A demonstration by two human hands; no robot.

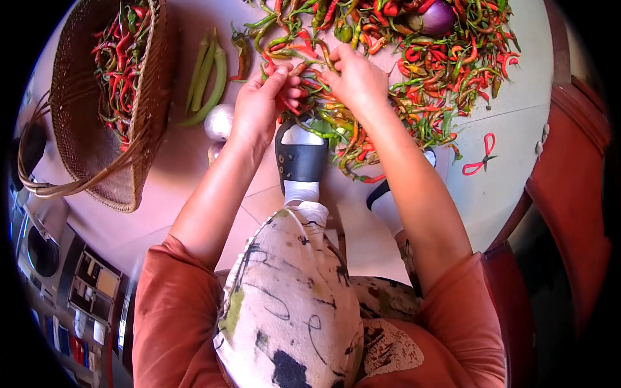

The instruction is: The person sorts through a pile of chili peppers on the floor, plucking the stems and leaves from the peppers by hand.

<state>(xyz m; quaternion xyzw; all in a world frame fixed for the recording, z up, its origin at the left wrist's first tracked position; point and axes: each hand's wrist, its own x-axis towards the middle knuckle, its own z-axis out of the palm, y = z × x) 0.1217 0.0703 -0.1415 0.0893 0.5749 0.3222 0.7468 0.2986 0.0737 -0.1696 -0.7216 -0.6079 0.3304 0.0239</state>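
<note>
My left hand [262, 103] is closed around a few red chili peppers [287, 103], with thumb and forefinger pressed together at the top. To its right, my right hand [358, 79] pinches at a brownish-green chili pepper [327, 57]; the fingertips are partly hidden by the hand itself. Both hands hover over the near left side of a wide heap of red and green chili peppers [446, 77] on the floor. A purple eggplant [435, 17] rests on that heap.
A wicker basket [152, 97] with chili peppers [121, 58] stands at the left. Near it lie long green pods [206, 77], a dark pepper [242, 55] and a pale round onion-like vegetable [219, 123]. Red-handled scissors [480, 155] lie at right; wooden furniture [572, 168] stands beyond.
</note>
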